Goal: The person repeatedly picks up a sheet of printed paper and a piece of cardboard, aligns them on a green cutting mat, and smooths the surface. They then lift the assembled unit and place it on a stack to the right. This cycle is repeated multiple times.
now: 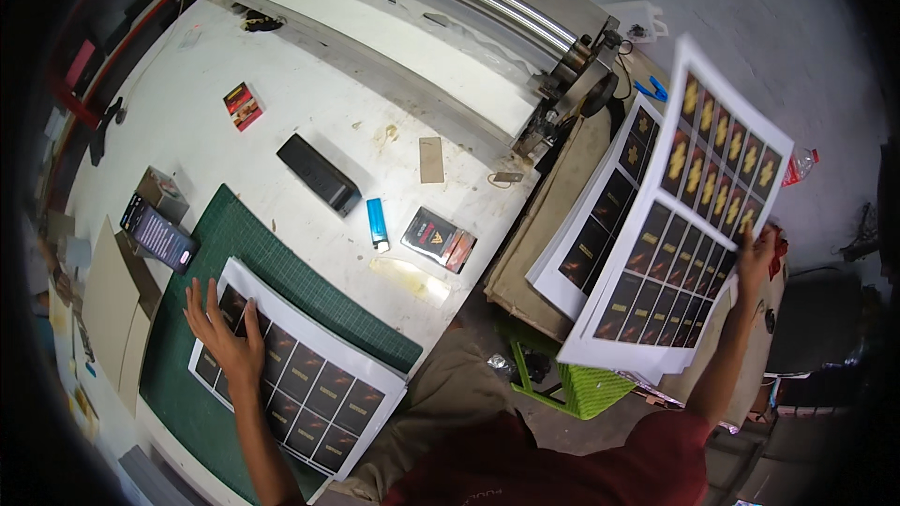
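White worktable [281, 84] with a dark green cutting mat [309, 290] at its near edge. Left hand [225, 337], fingers spread flat and released, presses a white printed sheet of dark rectangular labels [309, 394] lying on the mat. Right hand [755, 262], fingers pinched on its edge, holds a second white label sheet [684, 215] raised over a stack of similar sheets [591, 225] beside the table. Between mat and stack lie a blue lighter [377, 222] and a black rectangular box [319, 173].
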Tool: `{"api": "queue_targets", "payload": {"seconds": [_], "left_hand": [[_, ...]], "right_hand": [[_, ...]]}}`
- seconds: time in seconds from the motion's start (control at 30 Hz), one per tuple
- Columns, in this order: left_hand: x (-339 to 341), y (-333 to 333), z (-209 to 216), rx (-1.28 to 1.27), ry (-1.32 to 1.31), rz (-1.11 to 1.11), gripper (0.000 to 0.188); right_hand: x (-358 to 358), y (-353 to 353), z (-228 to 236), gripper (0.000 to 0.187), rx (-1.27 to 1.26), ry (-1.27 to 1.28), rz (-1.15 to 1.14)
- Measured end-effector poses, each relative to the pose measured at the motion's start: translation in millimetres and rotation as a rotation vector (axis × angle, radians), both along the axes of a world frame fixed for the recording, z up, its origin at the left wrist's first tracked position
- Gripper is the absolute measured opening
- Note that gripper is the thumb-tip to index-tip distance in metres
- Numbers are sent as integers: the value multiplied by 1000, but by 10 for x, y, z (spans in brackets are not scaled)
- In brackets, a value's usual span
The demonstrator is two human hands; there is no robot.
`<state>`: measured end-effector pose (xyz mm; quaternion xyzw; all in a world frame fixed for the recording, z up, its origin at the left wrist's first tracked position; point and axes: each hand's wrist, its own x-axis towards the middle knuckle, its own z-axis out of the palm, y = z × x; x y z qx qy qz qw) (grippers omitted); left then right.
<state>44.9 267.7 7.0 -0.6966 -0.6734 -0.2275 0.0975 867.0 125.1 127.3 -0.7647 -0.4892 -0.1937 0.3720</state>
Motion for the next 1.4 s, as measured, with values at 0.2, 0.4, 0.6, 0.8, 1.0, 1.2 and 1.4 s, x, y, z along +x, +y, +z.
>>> {"api": "queue_targets", "payload": {"seconds": [0.2, 0.4, 0.6, 0.8, 1.0, 1.2, 1.4], "left_hand": [[267, 233, 134, -1, -30, -139, 60], [579, 496, 503, 58, -98, -215, 52], [1327, 950, 849, 79, -272, -506, 51], [2114, 1596, 988, 156, -526, -726, 43], [2650, 2155, 977, -44, -803, -672, 39], [2944, 2598, 784, -358, -1220, -480, 52], [3056, 2672, 846, -484, -1596, -256, 48]], "right_hand": [[3, -140, -314, 18, -46, -333, -145], [527, -194, 969, 19, 279, 357, 15], [1569, 781, 2077, 38, 435, 910, 452], [1616, 3037, 2251, 35, 661, 922, 466], [-53, 4889, 1644, 30, 939, 968, 590], [-1231, 5435, 959, 27, 611, 1061, 600], [-1801, 5131, 661, 31, -116, 990, 808]]}}
